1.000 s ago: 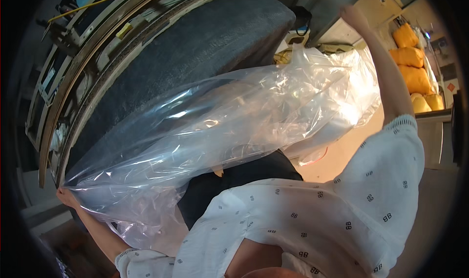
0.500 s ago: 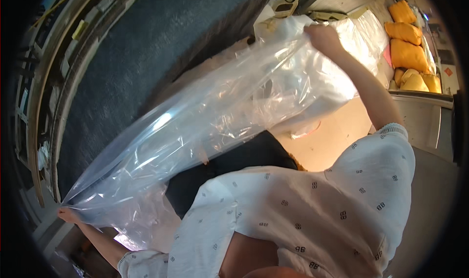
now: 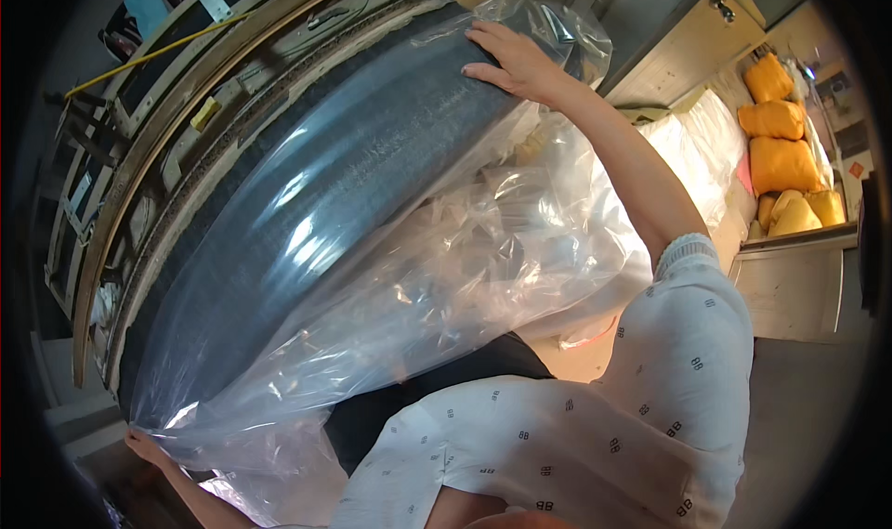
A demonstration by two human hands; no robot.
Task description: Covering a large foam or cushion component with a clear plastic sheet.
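Observation:
A large clear plastic sheet (image 3: pixel 418 278) lies stretched over a big dark grey cushion panel (image 3: pixel 307 185) that slants from lower left to upper right. My right hand (image 3: pixel 516 63) rests flat on the plastic at the panel's upper end, fingers spread. My left hand (image 3: pixel 147 447) pinches the plastic's lower corner at the far left bottom. Loose crumpled plastic bunches between my arms, over my patterned white top.
A curved wooden frame (image 3: pixel 139 157) with a yellow cord runs behind the panel at left. Several orange-yellow stuffed bags (image 3: pixel 780 157) are stacked at the right beside a white padded piece (image 3: pixel 706 157). A pale wooden cabinet (image 3: pixel 688 46) stands at upper right.
The plastic, held up in the air before, now lies spread against the dark panel. My right hand swung left from the far right onto the panel's top; my left hand stayed low.

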